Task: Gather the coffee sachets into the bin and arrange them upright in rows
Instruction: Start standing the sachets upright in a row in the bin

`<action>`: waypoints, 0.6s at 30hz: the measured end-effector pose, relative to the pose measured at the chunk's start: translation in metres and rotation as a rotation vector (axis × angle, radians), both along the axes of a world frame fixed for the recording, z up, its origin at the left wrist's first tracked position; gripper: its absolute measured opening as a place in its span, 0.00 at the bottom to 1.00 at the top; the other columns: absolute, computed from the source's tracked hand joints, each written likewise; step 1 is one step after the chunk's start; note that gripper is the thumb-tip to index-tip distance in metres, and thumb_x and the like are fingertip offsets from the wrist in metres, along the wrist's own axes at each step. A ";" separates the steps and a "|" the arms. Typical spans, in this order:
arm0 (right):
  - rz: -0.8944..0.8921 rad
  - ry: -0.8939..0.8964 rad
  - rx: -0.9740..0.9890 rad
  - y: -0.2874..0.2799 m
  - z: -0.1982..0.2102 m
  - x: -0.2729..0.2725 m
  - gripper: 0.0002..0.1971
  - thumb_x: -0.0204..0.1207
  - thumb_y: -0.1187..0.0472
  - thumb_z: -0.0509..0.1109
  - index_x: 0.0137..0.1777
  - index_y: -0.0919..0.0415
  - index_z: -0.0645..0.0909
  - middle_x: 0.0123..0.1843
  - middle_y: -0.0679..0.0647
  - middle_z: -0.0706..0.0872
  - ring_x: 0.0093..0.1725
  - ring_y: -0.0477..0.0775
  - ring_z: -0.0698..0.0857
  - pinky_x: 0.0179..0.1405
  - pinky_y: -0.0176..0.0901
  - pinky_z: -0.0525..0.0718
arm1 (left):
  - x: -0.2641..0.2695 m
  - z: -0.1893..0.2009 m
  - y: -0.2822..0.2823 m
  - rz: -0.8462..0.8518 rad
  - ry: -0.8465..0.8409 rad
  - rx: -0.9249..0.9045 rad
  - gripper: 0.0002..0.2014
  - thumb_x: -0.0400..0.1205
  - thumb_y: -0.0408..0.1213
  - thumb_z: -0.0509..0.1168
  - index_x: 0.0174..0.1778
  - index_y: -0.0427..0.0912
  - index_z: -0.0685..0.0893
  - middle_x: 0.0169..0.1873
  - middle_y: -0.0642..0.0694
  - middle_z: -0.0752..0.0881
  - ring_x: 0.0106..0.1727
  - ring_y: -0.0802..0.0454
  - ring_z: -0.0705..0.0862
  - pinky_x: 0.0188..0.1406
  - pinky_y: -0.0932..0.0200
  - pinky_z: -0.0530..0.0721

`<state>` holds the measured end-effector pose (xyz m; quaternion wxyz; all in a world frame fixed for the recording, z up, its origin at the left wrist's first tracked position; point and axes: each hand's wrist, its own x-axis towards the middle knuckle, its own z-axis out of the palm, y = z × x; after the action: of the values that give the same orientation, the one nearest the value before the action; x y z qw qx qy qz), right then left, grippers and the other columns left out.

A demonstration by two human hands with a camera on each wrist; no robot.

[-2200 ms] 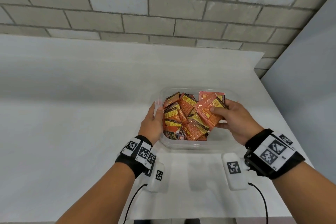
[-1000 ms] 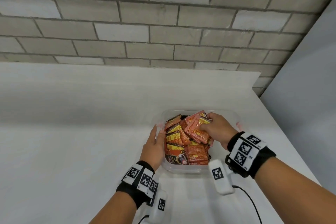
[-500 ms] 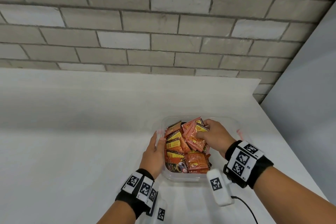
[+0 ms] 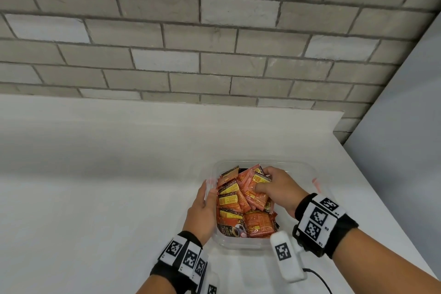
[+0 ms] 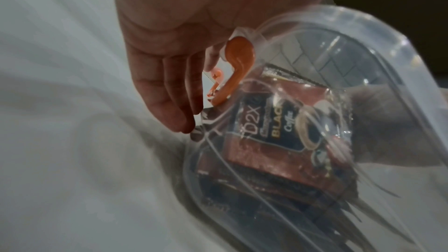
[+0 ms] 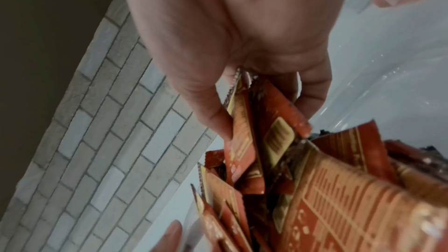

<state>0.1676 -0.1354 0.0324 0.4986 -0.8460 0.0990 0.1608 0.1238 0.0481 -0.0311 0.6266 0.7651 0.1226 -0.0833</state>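
Since a couple of seconds ago the right hand (image 4: 278, 188) has carried its bunch of sachets from above the right half of the bin down into the packed left half, and the camera has tipped up so more brick wall (image 4: 214, 38) shows. That hand now pinches a few coffee sachets (image 4: 256, 190) between thumb and curled fingers, their upper edges tucked under the palm (the right wrist view shows them standing on edge, side by side, among the others). The left hand (image 4: 202, 212) lies flat along the outside of the bin's left wall, fingers straight and together, fingertips (image 5: 179, 122) at the foot of the wall near an orange clip (image 5: 236, 64) on the rim. The clear plastic bin (image 4: 307, 174) sits on the white table (image 4: 95, 198) near its right edge. Inside, orange and red sachets fill the left and middle portion, most leaning at angles rather than squarely upright, with one dark-faced sachet (image 5: 274, 127) lying against the near left corner, its label reading black coffee. The right side of the bin shows bare plastic. Both wrists wear black bands with square-patterned markers (image 4: 317, 219).
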 end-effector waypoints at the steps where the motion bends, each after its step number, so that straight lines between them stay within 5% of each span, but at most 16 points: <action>1: -0.001 0.012 0.032 -0.001 0.001 0.000 0.16 0.72 0.68 0.73 0.59 0.59 0.77 0.49 0.56 0.86 0.44 0.56 0.88 0.43 0.46 0.87 | 0.000 0.000 0.000 0.001 0.004 -0.004 0.26 0.86 0.56 0.47 0.82 0.57 0.61 0.71 0.48 0.78 0.69 0.50 0.77 0.67 0.58 0.75; 5: -0.011 0.043 0.147 -0.004 0.003 -0.001 0.12 0.71 0.72 0.73 0.50 0.58 0.80 0.48 0.59 0.88 0.45 0.57 0.88 0.41 0.44 0.85 | -0.002 0.005 0.000 0.007 0.015 -0.009 0.27 0.86 0.56 0.48 0.82 0.56 0.60 0.72 0.48 0.77 0.69 0.51 0.77 0.62 0.62 0.74; 11: -0.083 0.002 0.301 -0.013 0.005 -0.002 0.14 0.71 0.75 0.72 0.54 0.60 0.80 0.49 0.62 0.88 0.43 0.57 0.88 0.36 0.44 0.84 | -0.002 0.009 -0.001 -0.011 0.012 0.003 0.26 0.87 0.54 0.47 0.82 0.55 0.59 0.72 0.48 0.76 0.61 0.58 0.75 0.51 0.74 0.74; 14: -0.117 -0.021 0.364 -0.026 0.011 -0.003 0.16 0.71 0.76 0.71 0.57 0.62 0.80 0.49 0.62 0.88 0.42 0.58 0.88 0.35 0.44 0.84 | -0.003 0.006 0.001 -0.054 -0.002 0.015 0.29 0.84 0.60 0.44 0.82 0.57 0.58 0.74 0.49 0.75 0.69 0.54 0.76 0.64 0.62 0.74; 18: -0.136 -0.071 0.480 -0.048 0.031 -0.011 0.15 0.72 0.77 0.69 0.56 0.63 0.80 0.49 0.63 0.88 0.42 0.58 0.89 0.42 0.49 0.87 | -0.007 0.016 0.005 -0.021 -0.027 0.191 0.34 0.82 0.62 0.41 0.83 0.51 0.55 0.80 0.45 0.66 0.80 0.47 0.63 0.78 0.51 0.60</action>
<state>0.1566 -0.1832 0.0630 0.6982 -0.6997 0.0973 0.1159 0.1163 0.0534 -0.0146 0.5514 0.8238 0.1134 -0.0672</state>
